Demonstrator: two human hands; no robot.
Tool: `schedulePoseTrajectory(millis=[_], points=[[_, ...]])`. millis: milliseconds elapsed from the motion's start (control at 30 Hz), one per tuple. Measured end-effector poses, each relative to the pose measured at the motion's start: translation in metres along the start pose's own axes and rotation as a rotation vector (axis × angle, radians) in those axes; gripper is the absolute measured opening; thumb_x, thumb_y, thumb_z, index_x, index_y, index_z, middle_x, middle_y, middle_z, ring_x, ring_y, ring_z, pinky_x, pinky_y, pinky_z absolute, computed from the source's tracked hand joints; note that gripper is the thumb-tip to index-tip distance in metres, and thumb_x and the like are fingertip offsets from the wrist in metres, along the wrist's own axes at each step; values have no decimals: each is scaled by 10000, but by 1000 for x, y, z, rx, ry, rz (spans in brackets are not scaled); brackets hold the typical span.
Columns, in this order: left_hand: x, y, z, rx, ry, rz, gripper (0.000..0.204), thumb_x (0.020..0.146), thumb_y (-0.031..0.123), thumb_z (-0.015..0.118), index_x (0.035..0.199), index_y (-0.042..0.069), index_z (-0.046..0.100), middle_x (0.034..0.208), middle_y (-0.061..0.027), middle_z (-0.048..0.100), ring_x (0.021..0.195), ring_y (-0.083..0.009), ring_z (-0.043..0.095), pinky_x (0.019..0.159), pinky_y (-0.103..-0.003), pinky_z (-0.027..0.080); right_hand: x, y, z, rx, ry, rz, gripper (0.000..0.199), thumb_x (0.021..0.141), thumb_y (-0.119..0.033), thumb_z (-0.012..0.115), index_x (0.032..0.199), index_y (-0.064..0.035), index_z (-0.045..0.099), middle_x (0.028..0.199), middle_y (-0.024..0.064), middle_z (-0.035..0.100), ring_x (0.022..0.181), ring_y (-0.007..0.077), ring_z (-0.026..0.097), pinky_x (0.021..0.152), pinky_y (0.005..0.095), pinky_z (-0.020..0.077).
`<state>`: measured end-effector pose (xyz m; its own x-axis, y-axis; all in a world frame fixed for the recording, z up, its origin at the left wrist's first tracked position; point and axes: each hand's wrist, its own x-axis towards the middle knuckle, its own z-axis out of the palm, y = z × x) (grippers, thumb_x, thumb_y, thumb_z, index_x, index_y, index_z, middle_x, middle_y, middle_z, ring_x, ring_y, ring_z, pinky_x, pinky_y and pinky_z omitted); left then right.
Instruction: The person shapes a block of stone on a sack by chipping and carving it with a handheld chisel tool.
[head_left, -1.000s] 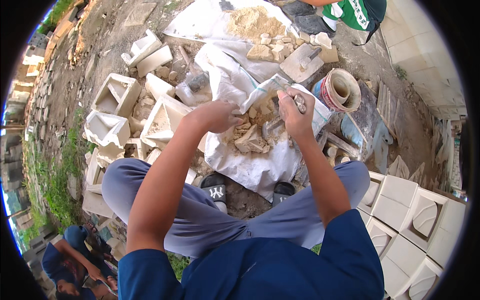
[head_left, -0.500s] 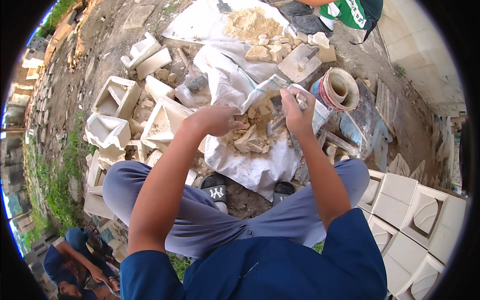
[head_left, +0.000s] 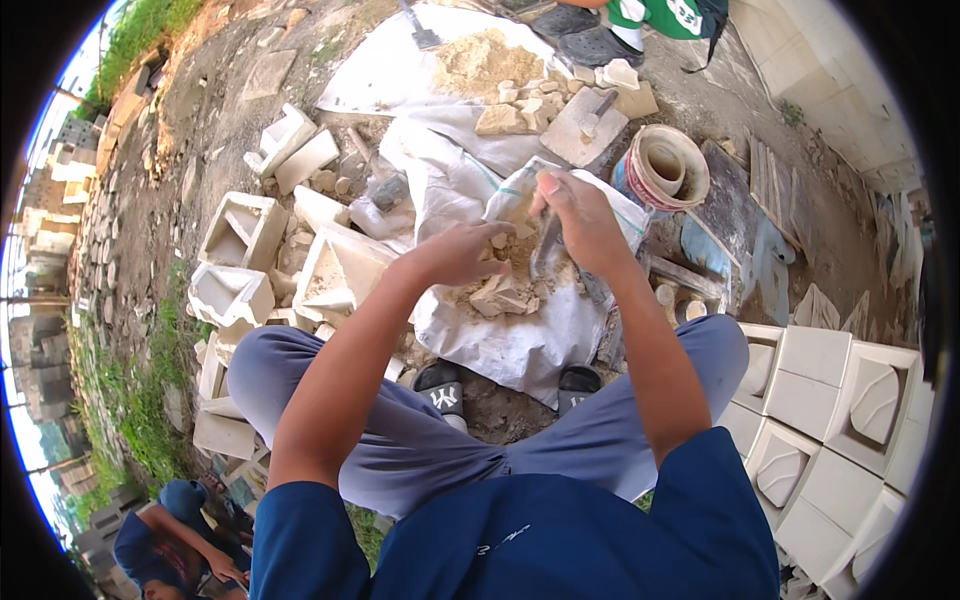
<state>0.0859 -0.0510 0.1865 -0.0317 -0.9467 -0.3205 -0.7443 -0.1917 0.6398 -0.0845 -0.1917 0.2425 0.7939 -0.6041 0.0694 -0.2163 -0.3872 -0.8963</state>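
My right hand (head_left: 590, 225) is closed around a hand tool (head_left: 547, 248), whose grey metal head hangs blurred below the fist; its exact kind is hard to make out. Left of it, my left hand (head_left: 462, 252) hovers with its fingers apart and nothing in them. Beneath both hands lies a white sack (head_left: 480, 345) with yellowish crumbs and broken stone on it. A pale, jagged stone chunk (head_left: 503, 296) rests there, just below my left fingertips. Part of the rubble between the hands is hidden by them.
A bucket (head_left: 640, 180) stands beyond my right hand, near a trowel (head_left: 596, 115) on a slab. Hollow cream blocks (head_left: 240, 232) and a hammer (head_left: 388, 192) lie left. Patterned blocks (head_left: 815, 360) are stacked right. One person (head_left: 650, 20) is at the top, another (head_left: 170, 540) lower left.
My right hand has shifted slightly left and turned, swinging the tool's head. My left hand has moved slightly right, over the rubble. The whole view has shifted a little.
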Motion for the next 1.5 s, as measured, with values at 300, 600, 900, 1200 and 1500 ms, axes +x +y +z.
schedulePoseTrajectory(millis=[300, 600, 900, 1200, 1500], points=[[63, 31, 68, -789, 514, -45, 216, 936, 193, 678, 858, -5, 640, 676, -35, 610, 616, -129, 592, 578, -304, 472, -16, -8, -23, -217, 58, -212, 519, 1086, -382, 296, 1157, -31, 671, 1259, 163, 561, 1229, 331, 501, 1073, 397, 360], [69, 82, 33, -1188, 1064, -60, 289, 990, 93, 558, 726, 115, 444, 554, 55, 367, 450, -60, 309, 428, -246, 237, -24, -2, -93, -197, -132, -120, 488, 1059, -402, 399, 1167, -6, 663, 1190, 191, 594, 1153, 353, 564, 1026, 399, 416], [100, 62, 58, -1293, 1197, -78, 325, 986, 100, 572, 682, 56, 467, 564, 32, 429, 482, -63, 386, 441, -260, 276, -12, -16, -88, -361, -211, -130, 662, 998, -567, 451, 1069, 51, 678, 1085, 257, 658, 1057, 387, 627, 927, 457, 488], [106, 50, 83, -1254, 1233, -16, 335, 967, 118, 606, 654, 31, 525, 550, 37, 448, 468, -61, 400, 435, -267, 281, -17, -20, -123, -558, -353, 78, 621, 932, -564, 584, 1265, -41, 629, 1162, 182, 662, 1113, 321, 616, 959, 425, 474], [104, 48, 96, -1178, 1250, -10, 390, 959, 198, 641, 639, -6, 550, 542, 15, 452, 505, -76, 410, 466, -310, 309, 4, -13, -152, -524, -254, 120, 602, 932, -505, 608, 1259, -1, 622, 1083, 227, 693, 1022, 353, 665, 890, 402, 505]])
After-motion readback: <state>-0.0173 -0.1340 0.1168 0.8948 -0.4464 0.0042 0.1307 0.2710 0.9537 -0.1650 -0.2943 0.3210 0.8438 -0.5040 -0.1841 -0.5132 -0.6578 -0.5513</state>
